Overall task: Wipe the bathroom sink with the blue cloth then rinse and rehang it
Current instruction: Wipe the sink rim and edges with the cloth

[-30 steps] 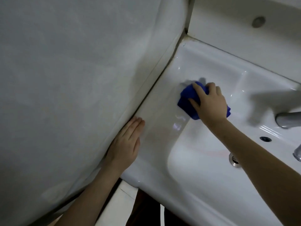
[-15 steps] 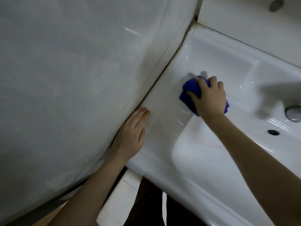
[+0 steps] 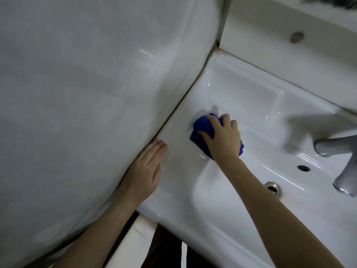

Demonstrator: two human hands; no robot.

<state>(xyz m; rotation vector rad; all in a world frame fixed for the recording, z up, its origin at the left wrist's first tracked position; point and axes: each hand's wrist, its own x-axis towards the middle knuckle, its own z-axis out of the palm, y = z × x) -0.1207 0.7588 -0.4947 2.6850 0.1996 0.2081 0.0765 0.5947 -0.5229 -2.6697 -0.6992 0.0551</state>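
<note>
The person's right hand [image 3: 222,138] is pressing the bunched blue cloth [image 3: 202,128] against the flat left ledge of the white sink [image 3: 251,97], between the side wall [image 3: 96,93] and the edge of the basin. The grip is clenched on the cloth: the fingers curl over its top, and the thumb holds its near side. The left hand [image 3: 144,169] lies flat and empty on the ledge, just beside the wall, fingers straight, as a support.

Compared with a second ago, the cloth has moved only a little. It was then slightly farther back on the same ledge, and now it sits somewhat closer to the left hand and to the front corner of the basin. The left hand has not shifted its place. Most of the change is in the view, which now takes in more of the back corner and the faucet [image 3: 336,149].

I judge that the wiping is in the middle of its course, working stroke by stroke along this ledge. The basin around the drain [image 3: 272,187] probably waits for its turn, and rinsing and rehanging the cloth are not yet begun.
</note>
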